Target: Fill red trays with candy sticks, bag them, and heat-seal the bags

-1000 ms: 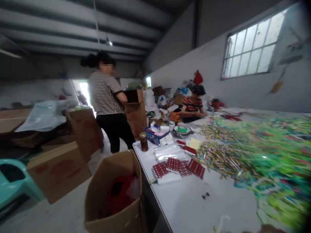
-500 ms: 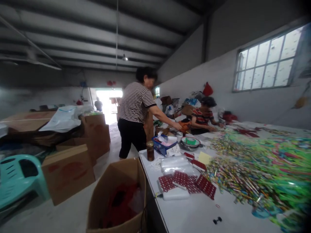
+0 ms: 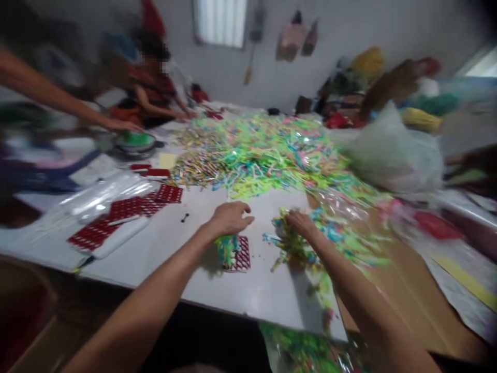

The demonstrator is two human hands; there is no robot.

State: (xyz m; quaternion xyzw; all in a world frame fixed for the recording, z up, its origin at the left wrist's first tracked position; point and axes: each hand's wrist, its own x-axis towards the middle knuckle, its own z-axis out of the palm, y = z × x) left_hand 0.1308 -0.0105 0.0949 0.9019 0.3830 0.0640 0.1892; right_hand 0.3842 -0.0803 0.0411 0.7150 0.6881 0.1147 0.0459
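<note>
My left hand hovers over the white table, fingers apart and slightly curled, with nothing in it. Just below it, a small bundle of green and blue pieces lies on a dark red patterned card. To the right, my right hand reaches into a small heap of colourful pieces; its fingertips are partly hidden among them, so I cannot make out whether it grips any.
A big pile of bright green and multicoloured strips covers the table's far part. Red patterned cards and clear plastic lie left. Another person's hand is at a green-filled bowl. A translucent bag stands right.
The view has swung right and down to the table. Both my hands and forearms are now in sight, as are the bundle on the card and the translucent bag.
</note>
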